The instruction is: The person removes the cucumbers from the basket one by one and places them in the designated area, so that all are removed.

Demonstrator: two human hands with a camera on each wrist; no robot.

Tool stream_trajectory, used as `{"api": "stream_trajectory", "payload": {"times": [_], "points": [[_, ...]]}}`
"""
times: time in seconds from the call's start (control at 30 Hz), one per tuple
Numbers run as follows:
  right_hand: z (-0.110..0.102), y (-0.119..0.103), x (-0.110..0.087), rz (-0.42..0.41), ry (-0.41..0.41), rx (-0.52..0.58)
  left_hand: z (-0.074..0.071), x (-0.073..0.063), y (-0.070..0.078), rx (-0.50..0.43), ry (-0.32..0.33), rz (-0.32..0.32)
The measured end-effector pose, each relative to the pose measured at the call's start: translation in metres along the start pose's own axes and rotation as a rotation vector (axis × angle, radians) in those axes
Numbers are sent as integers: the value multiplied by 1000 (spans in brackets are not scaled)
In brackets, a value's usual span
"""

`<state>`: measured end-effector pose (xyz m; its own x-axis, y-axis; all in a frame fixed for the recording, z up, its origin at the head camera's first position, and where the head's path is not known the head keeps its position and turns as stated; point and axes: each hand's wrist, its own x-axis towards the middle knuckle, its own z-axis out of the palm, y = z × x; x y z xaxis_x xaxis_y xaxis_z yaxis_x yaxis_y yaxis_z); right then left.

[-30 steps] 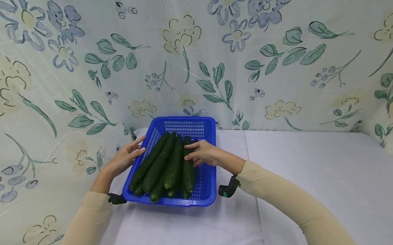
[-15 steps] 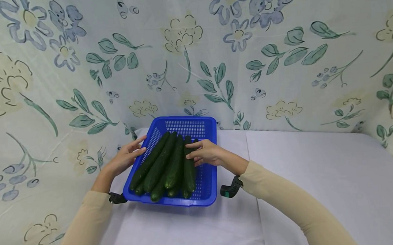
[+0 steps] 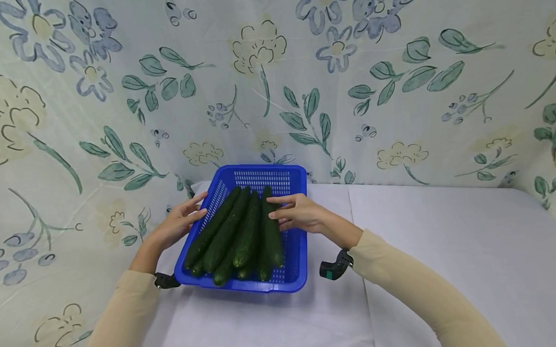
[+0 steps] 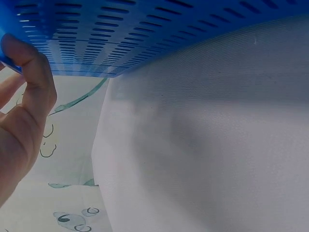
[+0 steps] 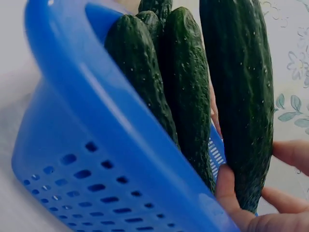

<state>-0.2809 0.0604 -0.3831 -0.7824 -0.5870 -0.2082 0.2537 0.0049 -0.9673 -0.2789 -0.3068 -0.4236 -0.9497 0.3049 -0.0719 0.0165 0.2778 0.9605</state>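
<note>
Several dark green cucumbers lie lengthwise in a blue perforated plastic basket. My right hand pinches one cucumber near its far end, at the right side of the pile. In the right wrist view that cucumber stands out above the other cucumbers, thumb and fingers on both sides of its narrow end. At the basket's left rim my left hand holds the edge. The left wrist view shows a bent digit of the left hand against the basket wall.
A white cloth covers the table under the basket and to the right. Behind and to the left hangs a floral curtain. Black wrist cameras sit below both wrists, the right one beside the basket's right side.
My right hand has moved slightly right and up, and the cucumber in it has shifted right, away from the pile. The left hand and the basket stay in place.
</note>
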Motion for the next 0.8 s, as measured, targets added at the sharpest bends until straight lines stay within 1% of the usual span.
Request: {"api": "stream_trajectory", "payload": {"times": [0.17,0.3,0.53,0.8], "points": [[-6,1,-5,-54,-25,45,0,0,-1,-6,4,-1],[-11,1,-9,-93,-37,50,-1,0,-1,-8,4,-6],[-21,-1,-19,-143,0,22,-1,1,-1,-1,1,0],[-38,-7,-34,-199,11,2,0,0,0,-10,-1,3]]}}
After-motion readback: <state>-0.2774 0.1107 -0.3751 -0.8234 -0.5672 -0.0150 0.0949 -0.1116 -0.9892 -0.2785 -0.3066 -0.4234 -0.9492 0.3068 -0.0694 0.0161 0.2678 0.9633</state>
